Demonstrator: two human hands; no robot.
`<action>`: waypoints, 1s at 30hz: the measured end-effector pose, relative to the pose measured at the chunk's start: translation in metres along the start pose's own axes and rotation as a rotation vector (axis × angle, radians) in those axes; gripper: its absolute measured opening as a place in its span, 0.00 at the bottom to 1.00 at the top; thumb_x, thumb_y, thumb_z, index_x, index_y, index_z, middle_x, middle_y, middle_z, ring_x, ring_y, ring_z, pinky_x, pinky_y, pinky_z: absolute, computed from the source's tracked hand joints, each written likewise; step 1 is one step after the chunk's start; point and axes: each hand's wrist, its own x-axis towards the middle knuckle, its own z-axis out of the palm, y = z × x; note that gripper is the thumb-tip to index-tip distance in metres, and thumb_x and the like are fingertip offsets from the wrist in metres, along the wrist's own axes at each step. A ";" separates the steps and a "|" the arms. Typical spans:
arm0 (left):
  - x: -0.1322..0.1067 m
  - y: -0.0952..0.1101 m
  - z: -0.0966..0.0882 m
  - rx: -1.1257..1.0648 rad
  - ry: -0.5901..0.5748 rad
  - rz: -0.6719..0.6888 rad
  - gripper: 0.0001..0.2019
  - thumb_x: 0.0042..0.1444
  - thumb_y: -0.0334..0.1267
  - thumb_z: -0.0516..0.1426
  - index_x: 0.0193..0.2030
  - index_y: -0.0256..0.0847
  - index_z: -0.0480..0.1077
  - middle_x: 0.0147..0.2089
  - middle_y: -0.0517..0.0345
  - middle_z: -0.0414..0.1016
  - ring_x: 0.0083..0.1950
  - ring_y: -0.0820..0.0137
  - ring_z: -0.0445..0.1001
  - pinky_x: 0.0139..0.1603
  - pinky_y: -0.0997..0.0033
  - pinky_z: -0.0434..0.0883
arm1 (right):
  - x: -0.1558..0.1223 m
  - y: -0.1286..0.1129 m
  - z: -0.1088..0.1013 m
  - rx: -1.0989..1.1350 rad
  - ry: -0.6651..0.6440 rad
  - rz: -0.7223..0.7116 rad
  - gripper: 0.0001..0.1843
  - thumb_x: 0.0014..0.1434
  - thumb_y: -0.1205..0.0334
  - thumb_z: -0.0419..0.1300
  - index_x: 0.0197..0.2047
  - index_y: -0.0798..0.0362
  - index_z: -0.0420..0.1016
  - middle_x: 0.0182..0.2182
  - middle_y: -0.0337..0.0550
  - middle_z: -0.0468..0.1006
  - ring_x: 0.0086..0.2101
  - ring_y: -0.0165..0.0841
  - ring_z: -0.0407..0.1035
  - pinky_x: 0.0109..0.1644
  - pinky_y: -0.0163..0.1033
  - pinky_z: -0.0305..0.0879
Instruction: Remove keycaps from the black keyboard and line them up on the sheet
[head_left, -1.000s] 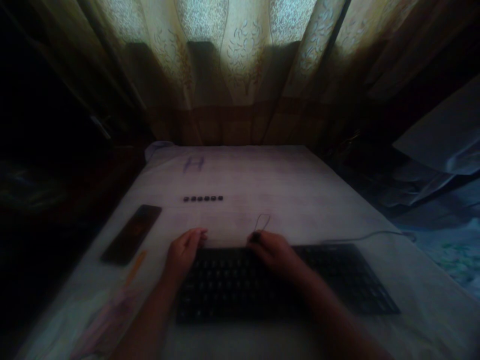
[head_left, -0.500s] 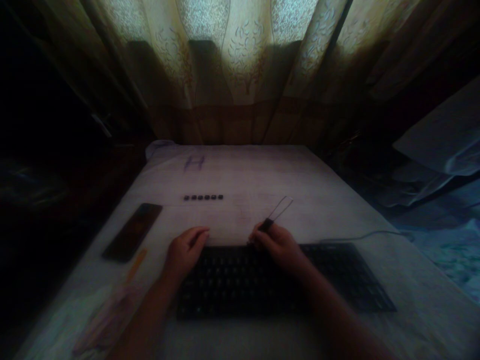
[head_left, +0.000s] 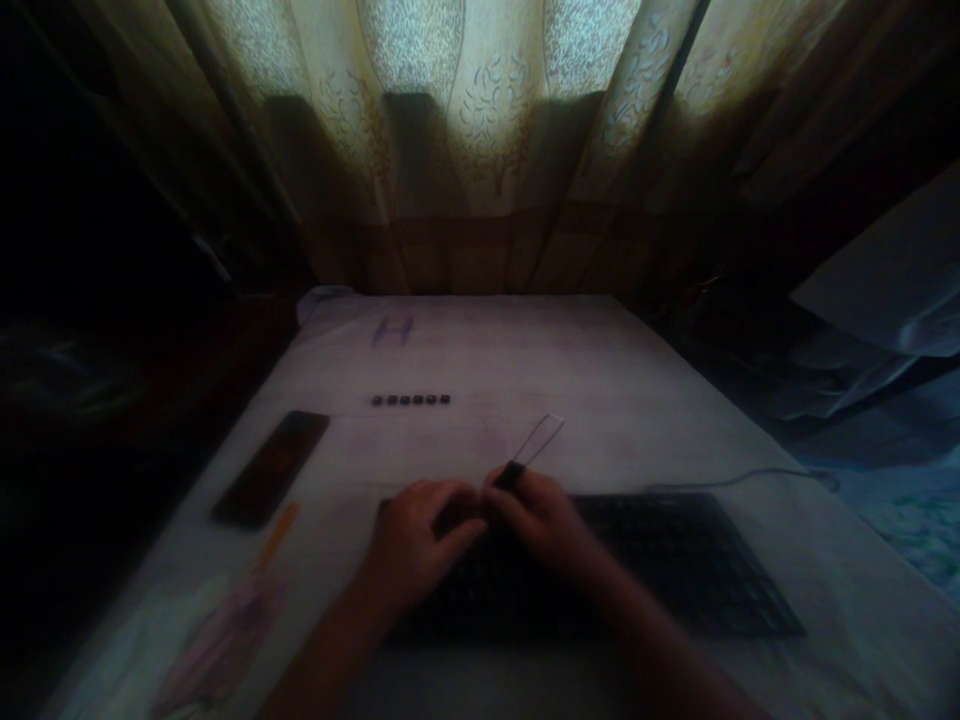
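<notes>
A black keyboard (head_left: 675, 560) lies across the near part of the table, partly hidden under my hands and forearms. My right hand (head_left: 531, 505) is closed around a keycap puller (head_left: 511, 474), whose thin wire loop points up and away to the right. Its lower end is hidden in my fingers. Over the keyboard's back edge, my left hand (head_left: 431, 525) curls in with its fingertips at those of my right hand. Whatever sits between these fingertips is too dark to make out. Beyond them, several small black keycaps (head_left: 418, 399) stand in a row.
A dark phone (head_left: 271, 470) lies on the left of the cloth-covered table (head_left: 570, 350), with an orange-handled brush-like thing (head_left: 277, 535) nearer me. The keyboard's cable (head_left: 739, 478) runs off to the right. Patterned curtains (head_left: 491, 140) hang behind the table.
My left hand has moved right to meet my right hand's fingertips. My right hand has shifted slightly left with the keycap puller. The row of keycaps is unchanged.
</notes>
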 end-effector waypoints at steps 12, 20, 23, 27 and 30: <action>0.002 0.008 -0.003 -0.211 -0.056 -0.128 0.11 0.55 0.45 0.58 0.39 0.45 0.78 0.38 0.57 0.82 0.40 0.63 0.79 0.44 0.66 0.73 | -0.002 -0.008 0.008 -0.015 0.062 -0.013 0.09 0.62 0.59 0.54 0.32 0.52 0.71 0.26 0.38 0.74 0.29 0.31 0.69 0.34 0.35 0.67; 0.002 0.005 -0.003 -0.208 -0.050 -0.171 0.11 0.53 0.45 0.58 0.37 0.45 0.78 0.35 0.56 0.82 0.37 0.62 0.79 0.41 0.66 0.73 | -0.004 -0.003 0.017 -0.005 0.166 -0.039 0.08 0.62 0.59 0.54 0.35 0.51 0.73 0.28 0.40 0.78 0.30 0.32 0.72 0.35 0.37 0.70; 0.002 0.001 -0.001 -0.249 -0.051 -0.223 0.10 0.53 0.45 0.58 0.37 0.45 0.78 0.36 0.57 0.82 0.38 0.62 0.79 0.41 0.66 0.73 | -0.005 -0.001 0.022 -0.026 0.211 -0.058 0.08 0.62 0.59 0.55 0.37 0.51 0.75 0.31 0.42 0.79 0.32 0.34 0.74 0.38 0.39 0.72; 0.002 -0.003 -0.002 -0.265 -0.083 -0.242 0.10 0.53 0.43 0.58 0.39 0.46 0.78 0.38 0.57 0.83 0.41 0.62 0.80 0.45 0.65 0.73 | -0.005 0.000 0.020 -0.109 0.240 -0.171 0.08 0.62 0.62 0.55 0.39 0.49 0.76 0.34 0.43 0.80 0.36 0.35 0.75 0.42 0.41 0.72; 0.003 -0.003 -0.008 -0.231 -0.053 -0.274 0.10 0.51 0.42 0.58 0.39 0.46 0.78 0.39 0.57 0.83 0.42 0.61 0.80 0.47 0.63 0.73 | -0.004 0.001 0.013 -0.245 0.227 -0.277 0.10 0.63 0.66 0.53 0.43 0.49 0.75 0.37 0.44 0.80 0.39 0.35 0.74 0.45 0.41 0.71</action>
